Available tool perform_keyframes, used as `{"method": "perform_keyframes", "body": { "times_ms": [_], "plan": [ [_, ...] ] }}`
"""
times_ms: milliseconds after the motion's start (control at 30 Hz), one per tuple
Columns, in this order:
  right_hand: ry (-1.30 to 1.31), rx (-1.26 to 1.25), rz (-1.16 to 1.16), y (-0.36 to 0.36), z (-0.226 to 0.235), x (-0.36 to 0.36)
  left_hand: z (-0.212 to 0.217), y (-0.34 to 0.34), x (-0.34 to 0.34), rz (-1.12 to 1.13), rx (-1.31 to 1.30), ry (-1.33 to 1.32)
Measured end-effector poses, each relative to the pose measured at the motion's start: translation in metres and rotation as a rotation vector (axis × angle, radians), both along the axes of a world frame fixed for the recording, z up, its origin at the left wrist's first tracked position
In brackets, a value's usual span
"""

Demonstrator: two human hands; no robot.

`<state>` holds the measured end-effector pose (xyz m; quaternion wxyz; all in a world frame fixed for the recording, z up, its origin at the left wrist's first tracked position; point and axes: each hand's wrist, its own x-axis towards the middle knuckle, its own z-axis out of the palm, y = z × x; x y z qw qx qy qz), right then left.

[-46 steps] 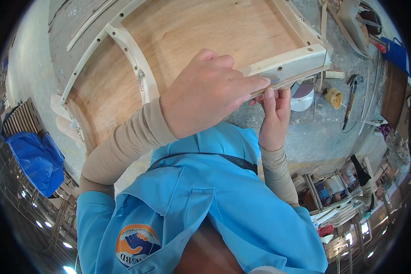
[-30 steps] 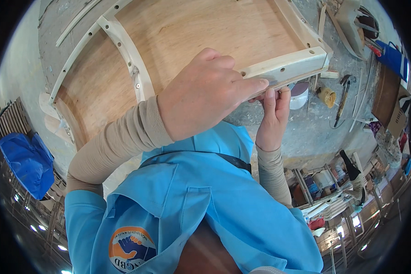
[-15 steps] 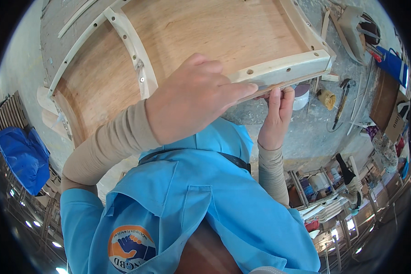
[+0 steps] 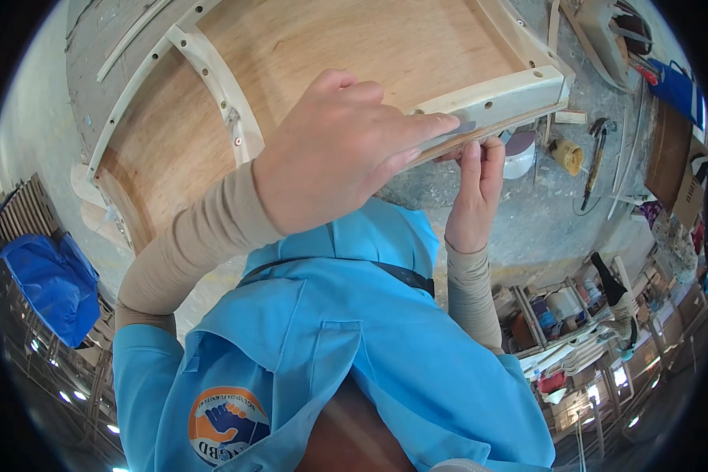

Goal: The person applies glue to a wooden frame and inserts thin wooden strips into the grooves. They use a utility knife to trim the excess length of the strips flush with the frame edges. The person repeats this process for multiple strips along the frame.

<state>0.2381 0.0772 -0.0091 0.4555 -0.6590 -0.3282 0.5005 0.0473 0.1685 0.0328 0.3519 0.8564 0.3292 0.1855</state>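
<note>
A curved wooden frame [image 4: 501,88] with a plywood panel [image 4: 354,47] lies before me. Over its near rail my left hand [image 4: 330,141] is closed, index finger stretched along a flat grey metal blade [image 4: 466,127]. The blade's tip lies against the rail beside a thin wooden edge strip [image 4: 519,124]; its handle, if any, is hidden in the hand. Farther right, my right hand [image 4: 473,193] pinches that strip from the near side, thumb up and fingers partly behind it.
Right of the frame, a hammer [image 4: 595,161], a yellowish pot [image 4: 566,156] and a white round container [image 4: 519,155] lie on the grey worn surface. A blue bag [image 4: 51,287] hangs at far left. Shelves with goods [image 4: 554,311] stand at lower right.
My left hand has slid slightly rightward along the rail, and more of the blade tip shows. The right hand keeps its pinch. The whole view has shifted a little.
</note>
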Motion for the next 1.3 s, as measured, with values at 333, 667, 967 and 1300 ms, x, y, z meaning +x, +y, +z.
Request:
{"method": "perform_keyframes", "body": {
  "times_ms": [333,667,967,1300],
  "plan": [
    [-0.009,0.007,-0.014,0.001,-0.002,-0.001,-0.011,0.001,0.011,0.000,-0.017,-0.013],
    [-0.055,0.042,0.011,-0.006,-0.005,-0.005,-0.009,0.009,0.016,-0.086,-0.005,0.107],
    [-0.084,0.096,-0.063,-0.007,-0.015,-0.020,-0.014,0.016,0.022,-0.123,-0.006,0.034],
    [-0.086,0.185,-0.247,-0.008,-0.030,-0.039,-0.020,0.015,0.027,-0.146,0.008,0.090]
  ]
}}
